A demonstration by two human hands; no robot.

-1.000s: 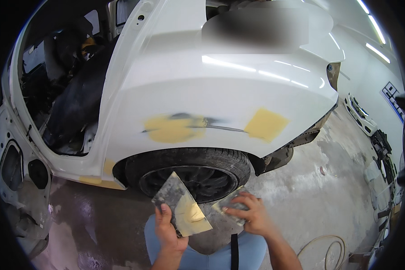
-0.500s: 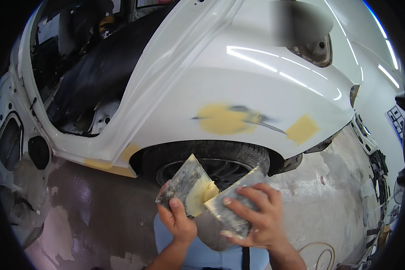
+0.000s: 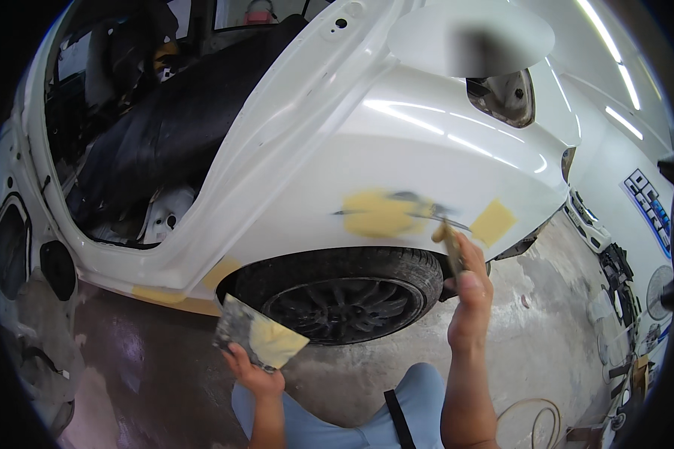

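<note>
My left hand (image 3: 256,374) grips a stained square mixing plate (image 3: 238,329) by its lower edge, low in front of the wheel. Pale yellow body filler (image 3: 275,339) is smeared over one side of it. Raised to the right, my right hand (image 3: 469,295) pinches a flat filler spreader (image 3: 454,253), seen edge-on with a yellow lump at its tip. The tip lies over the dark scrape between a round yellow filler patch (image 3: 378,215) and a square patch (image 3: 493,223) on the white car's rear quarter panel (image 3: 314,172). Whether it touches the panel, I cannot tell.
Below the panel is the rear wheel (image 3: 348,303) in its arch. An open door frame (image 3: 225,172) bounds the left, and a removed door (image 3: 19,254) stands at far left. Car parts (image 3: 618,269) line the right wall. A hose (image 3: 535,408) lies coiled on the floor.
The spreader has come away from the mixing plate and risen with my right hand toward the panel, carrying filler. My left hand has moved the plate down and left.
</note>
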